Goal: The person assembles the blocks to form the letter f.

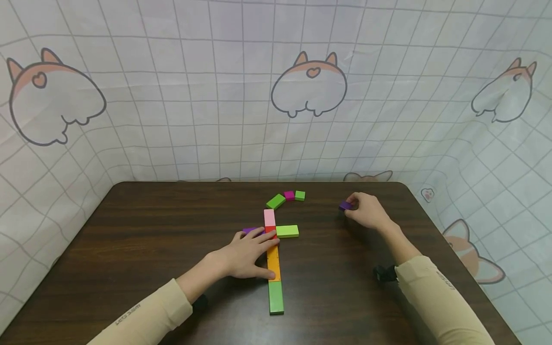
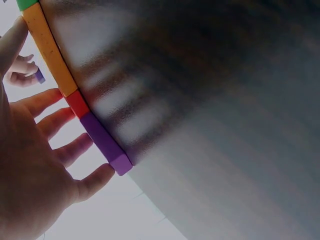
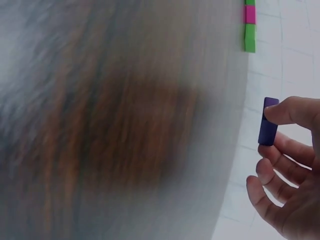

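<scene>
My left hand (image 1: 243, 254) lies over the column of blocks with fingers spread. Its fingertips touch the red block (image 2: 77, 103) and a long purple block (image 2: 105, 140), and its thumb rests by the orange block (image 1: 273, 263). A long green block (image 1: 276, 298) continues the column toward me; a pink block (image 1: 269, 217) tops it. To the right of the red block lies a yellow-green block (image 1: 287, 231). Off to the right, my right hand (image 1: 368, 211) pinches a small dark purple block (image 3: 268, 130) between thumb and fingers, its top end free in the right wrist view.
Beyond the pink block, a green block (image 1: 276, 201), a magenta block (image 1: 289, 195) and a small green block (image 1: 300, 195) form a curve to the right. The dark wooden table (image 1: 172, 211) meets a white gridded cloth (image 1: 194, 120) at its far edge.
</scene>
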Demonstrator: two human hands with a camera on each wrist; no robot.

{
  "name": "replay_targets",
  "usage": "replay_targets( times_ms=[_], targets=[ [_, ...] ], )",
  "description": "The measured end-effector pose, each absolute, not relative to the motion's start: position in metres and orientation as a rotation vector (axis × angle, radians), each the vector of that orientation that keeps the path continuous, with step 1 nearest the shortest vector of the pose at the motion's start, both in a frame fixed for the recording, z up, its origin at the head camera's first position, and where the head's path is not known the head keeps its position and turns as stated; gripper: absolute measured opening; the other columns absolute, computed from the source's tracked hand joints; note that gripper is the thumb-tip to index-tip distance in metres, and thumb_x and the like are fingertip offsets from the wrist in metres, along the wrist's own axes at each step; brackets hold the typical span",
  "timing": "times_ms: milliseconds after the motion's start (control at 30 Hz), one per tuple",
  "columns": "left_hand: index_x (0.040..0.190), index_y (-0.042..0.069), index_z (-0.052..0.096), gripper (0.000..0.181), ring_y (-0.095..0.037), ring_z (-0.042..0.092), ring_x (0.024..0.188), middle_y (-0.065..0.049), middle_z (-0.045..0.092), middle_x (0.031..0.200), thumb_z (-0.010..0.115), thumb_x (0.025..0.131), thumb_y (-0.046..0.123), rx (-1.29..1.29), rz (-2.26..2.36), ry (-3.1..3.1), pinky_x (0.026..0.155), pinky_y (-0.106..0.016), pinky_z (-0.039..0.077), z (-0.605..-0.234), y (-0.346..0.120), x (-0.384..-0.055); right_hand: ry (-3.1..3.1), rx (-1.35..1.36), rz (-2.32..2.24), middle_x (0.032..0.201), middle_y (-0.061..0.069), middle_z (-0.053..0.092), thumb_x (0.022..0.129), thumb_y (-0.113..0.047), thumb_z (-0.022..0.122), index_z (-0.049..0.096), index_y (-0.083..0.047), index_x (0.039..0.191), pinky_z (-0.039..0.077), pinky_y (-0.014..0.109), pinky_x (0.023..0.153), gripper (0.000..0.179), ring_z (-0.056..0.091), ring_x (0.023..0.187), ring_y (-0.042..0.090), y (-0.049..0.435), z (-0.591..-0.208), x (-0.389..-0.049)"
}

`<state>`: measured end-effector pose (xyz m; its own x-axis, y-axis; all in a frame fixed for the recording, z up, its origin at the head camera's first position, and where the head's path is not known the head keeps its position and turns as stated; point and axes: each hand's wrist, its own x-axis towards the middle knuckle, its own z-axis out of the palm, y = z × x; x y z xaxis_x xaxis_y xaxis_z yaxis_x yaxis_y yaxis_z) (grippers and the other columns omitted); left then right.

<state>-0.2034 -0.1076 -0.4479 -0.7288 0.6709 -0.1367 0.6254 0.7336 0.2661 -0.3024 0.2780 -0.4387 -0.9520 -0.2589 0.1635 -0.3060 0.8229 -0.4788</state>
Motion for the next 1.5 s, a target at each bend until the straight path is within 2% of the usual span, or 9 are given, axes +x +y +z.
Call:
replay_targets(
  times_ms=[333, 567, 900, 1200, 1500],
  targets=[
    [0.160, 0.020, 0.039, 0.089, -0.035, 0.019, 0.153, -0.002, 0.029, 0.167, 0.065, 0.089, 0.067, 1.029, 0.297, 2.715, 0.113, -0.070, 0.018, -0.448, -0.108, -0.203, -2.876, 0.440, 0.804, 0.101, 0.017, 0.069, 0.088, -0.013, 0.074, 0.067, 0.004, 0.112, 0.046, 0.036, 0.066, 0.030, 0.059, 0.077, 0.024, 0.266, -0.434, -0.310],
    [0.160, 0.020, 0.039, 0.089, -0.036, 0.018, 0.153, -0.002, 0.029, 0.167, 0.065, 0.090, 0.067, 1.030, 0.290, 2.713, 0.113, -0.070, 0.018, -0.448, -0.108, -0.203, -2.865, 0.454, 0.829, 0.099, 0.016, 0.068, 0.088, -0.011, 0.072, 0.067, 0.005, 0.113, 0.045, 0.036, 0.062, 0.030, 0.055, 0.070, 0.021, 0.255, -0.429, -0.315],
    [0.160, 0.020, 0.040, 0.089, -0.036, 0.019, 0.153, -0.003, 0.030, 0.167, 0.065, 0.089, 0.067, 1.034, 0.303, 2.714, 0.112, -0.070, 0.020, -0.449, -0.108, -0.203, -2.864, 0.470, 0.863, 0.102, 0.018, 0.069, 0.088, -0.011, 0.073, 0.067, 0.007, 0.115, 0.047, 0.036, 0.065, 0.033, 0.059, 0.073, 0.022, 0.237, -0.424, -0.319],
    [0.161, 0.020, 0.037, 0.090, -0.036, 0.019, 0.153, -0.003, 0.029, 0.167, 0.064, 0.090, 0.068, 1.030, 0.287, 2.708, 0.113, -0.070, 0.018, -0.448, -0.107, -0.204, -2.871, 0.465, 0.826, 0.103, 0.017, 0.069, 0.088, -0.014, 0.074, 0.068, 0.004, 0.114, 0.051, 0.043, 0.074, 0.032, 0.064, 0.086, 0.028, 0.226, -0.431, -0.330],
    [0.162, 0.021, 0.036, 0.090, -0.035, 0.018, 0.153, -0.001, 0.027, 0.168, 0.063, 0.090, 0.069, 1.010, 0.282, 2.701, 0.114, -0.070, 0.017, -0.447, -0.105, -0.205, -2.907, 0.494, 0.827, 0.100, 0.014, 0.070, 0.088, -0.013, 0.074, 0.067, 0.004, 0.114, 0.052, 0.044, 0.076, 0.032, 0.065, 0.086, 0.027, 0.218, -0.433, -0.335]
  ],
)
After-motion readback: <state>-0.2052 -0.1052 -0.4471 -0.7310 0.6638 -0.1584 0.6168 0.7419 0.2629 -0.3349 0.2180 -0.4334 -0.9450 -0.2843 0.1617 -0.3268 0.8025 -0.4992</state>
